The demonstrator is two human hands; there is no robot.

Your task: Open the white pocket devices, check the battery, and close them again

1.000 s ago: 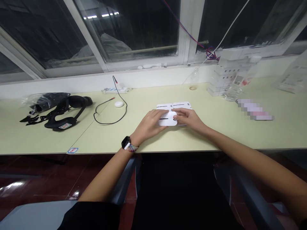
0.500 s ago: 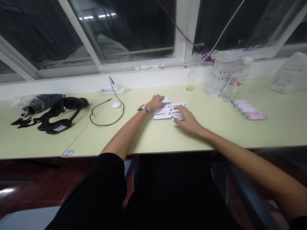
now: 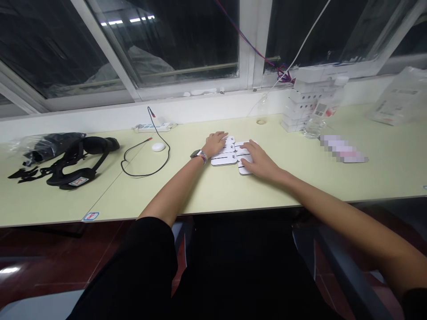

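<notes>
Several white rounded rectangular cards, each with a black line and some with a black W, lie on the table in two adjoining columns. My left hand (image 3: 215,144) lies over the left column, its fingers stretched across the farther cards; the nearest left card (image 3: 224,159) shows almost whole. Over the right column rests my right hand (image 3: 262,163), fingers apart, covering the right part of those cards. The nearest right card (image 3: 244,170) shows only partly under its thumb. A watch (image 3: 196,154) and a braided bracelet are on my left wrist.
Left on the table (image 3: 200,195) are a black headset-like strap frame (image 3: 78,164), a looped black cable (image 3: 163,166), a white disc (image 3: 158,146) and a power strip (image 3: 153,127). Stacked white boxes (image 3: 295,109), a plastic bottle (image 3: 315,124) and a pixelated pinkish object (image 3: 343,150) stand or lie right.
My left hand has shifted slightly nearer and lies flatter on the left cards. My right hand stays over the right column, barely moved. The whole view has shifted a little.
</notes>
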